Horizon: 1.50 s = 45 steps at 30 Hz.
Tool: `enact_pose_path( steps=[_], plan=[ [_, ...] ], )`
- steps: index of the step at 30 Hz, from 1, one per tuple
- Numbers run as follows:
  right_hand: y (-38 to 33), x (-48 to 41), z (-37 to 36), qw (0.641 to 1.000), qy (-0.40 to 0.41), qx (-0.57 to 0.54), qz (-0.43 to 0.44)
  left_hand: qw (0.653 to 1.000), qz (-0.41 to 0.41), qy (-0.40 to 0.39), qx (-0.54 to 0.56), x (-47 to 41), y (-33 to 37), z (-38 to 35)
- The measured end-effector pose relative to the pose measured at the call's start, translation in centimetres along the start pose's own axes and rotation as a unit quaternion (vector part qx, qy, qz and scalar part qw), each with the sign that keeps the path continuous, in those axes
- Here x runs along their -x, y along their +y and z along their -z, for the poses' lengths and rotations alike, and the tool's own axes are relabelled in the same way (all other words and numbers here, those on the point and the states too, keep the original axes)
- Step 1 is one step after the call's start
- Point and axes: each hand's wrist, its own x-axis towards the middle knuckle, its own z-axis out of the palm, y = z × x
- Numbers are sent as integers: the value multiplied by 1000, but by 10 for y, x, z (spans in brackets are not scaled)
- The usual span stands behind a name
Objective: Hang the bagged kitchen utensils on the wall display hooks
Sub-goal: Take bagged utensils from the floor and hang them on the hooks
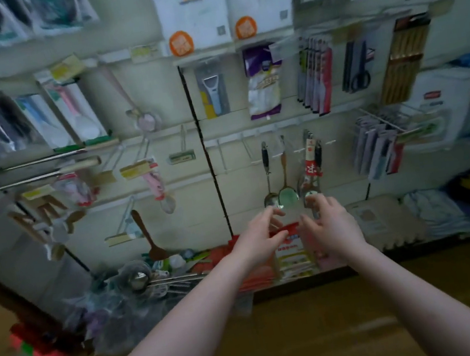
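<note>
Left hand (261, 236) and right hand (332, 226), both reaching forward, fingers curled. Each grasps an upper edge of a clear bag (296, 259) held between them; the frame is blurred, so the exact grip is unclear. The bag carries a red-and-yellow printed card; its utensil cannot be made out. It hangs in front of the low shelf (302, 281), just below three spoons (285, 182) already hung on the wall hooks (246, 149). Several hooks left of the spoons are bare. A black upright (206, 151) divides the wall panels. Above are a peeler (213, 93) and scissors (359, 70). Loose utensils (151, 277) lie heaped at lower left.
</note>
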Motion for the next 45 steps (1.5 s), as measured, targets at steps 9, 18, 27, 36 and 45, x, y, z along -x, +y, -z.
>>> enact_pose_path(
  steps=[9,18,27,36,45],
  plan=[
    [46,-53,-14,994,-17,-69,-79,1000,4,-23,12,-80,-8,-23],
    [48,-179,-46,987,-26,-114,-111,997,25,-10,67,-203,-60,-2],
    [69,-254,-98,981,-92,-96,-144,993,77,-52,73,-282,-114,-10],
    [121,-312,-125,966,-174,-105,-161,987,139,-40,77,-343,-147,-38],
    [161,-374,-162,954,-200,-110,-194,934,275,78,213,-399,-180,-74]
  ],
)
